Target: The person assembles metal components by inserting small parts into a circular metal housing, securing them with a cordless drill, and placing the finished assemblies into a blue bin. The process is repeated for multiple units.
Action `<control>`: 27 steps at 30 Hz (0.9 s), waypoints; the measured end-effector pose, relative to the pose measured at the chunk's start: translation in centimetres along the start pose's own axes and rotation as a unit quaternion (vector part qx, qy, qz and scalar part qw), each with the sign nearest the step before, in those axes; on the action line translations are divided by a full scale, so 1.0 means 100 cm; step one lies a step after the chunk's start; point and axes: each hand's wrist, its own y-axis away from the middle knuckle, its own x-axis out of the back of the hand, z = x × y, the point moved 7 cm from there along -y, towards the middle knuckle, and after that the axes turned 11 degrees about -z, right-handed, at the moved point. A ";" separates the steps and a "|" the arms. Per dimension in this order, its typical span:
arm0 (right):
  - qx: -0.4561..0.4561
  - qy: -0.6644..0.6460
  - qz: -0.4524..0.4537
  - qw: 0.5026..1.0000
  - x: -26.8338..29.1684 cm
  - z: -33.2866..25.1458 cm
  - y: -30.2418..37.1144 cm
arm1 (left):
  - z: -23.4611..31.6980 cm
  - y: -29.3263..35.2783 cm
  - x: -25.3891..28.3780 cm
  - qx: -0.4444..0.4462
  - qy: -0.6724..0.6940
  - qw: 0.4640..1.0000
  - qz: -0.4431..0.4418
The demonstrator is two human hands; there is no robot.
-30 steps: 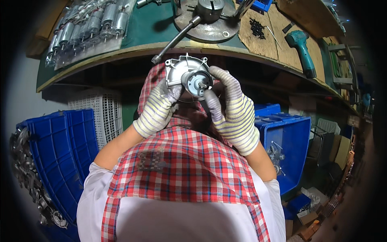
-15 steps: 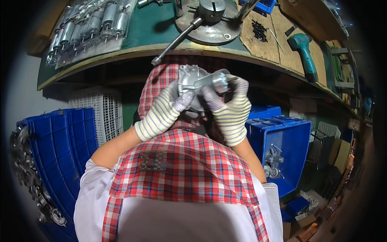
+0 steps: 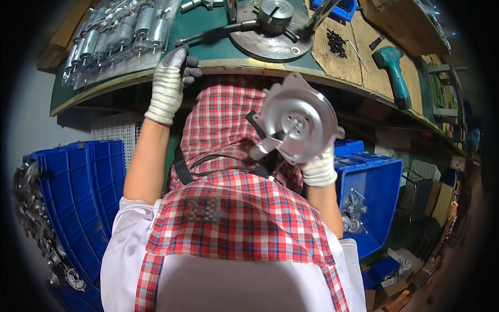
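Note:
My right hand [image 3: 319,169], in a striped glove, holds up a silver cast-metal motor housing [image 3: 304,122] from below right; its fingers are hidden behind the part. The round, dished face of the housing is turned up, and a cylindrical piece sticks out toward its lower left. At the bench edge, my left hand [image 3: 172,78] is raised with grey-tipped fingers loosely bent and apart, nothing visible in them. Just beyond its fingertips lies the end of a metal lever [image 3: 215,34]; contact cannot be made out. The lever joins a round steel fixture [image 3: 270,44] on the bench.
Bagged small motors [image 3: 122,39] lie at the bench's left. Black screws [image 3: 337,44] and a teal power screwdriver [image 3: 393,75] rest on cardboard at the right. Blue crates [image 3: 80,192] stand at my left; another blue bin [image 3: 371,192] with metal parts is at my right.
My left hand has let go of the housing and moved up left to the bench edge. The right hand has turned the housing over, moving it right. The lever has swung away from me.

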 end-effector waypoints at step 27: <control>0.083 0.495 -0.233 0.833 -0.030 0.092 -0.024 | -0.089 0.073 -0.075 -0.190 -0.098 0.910 -0.355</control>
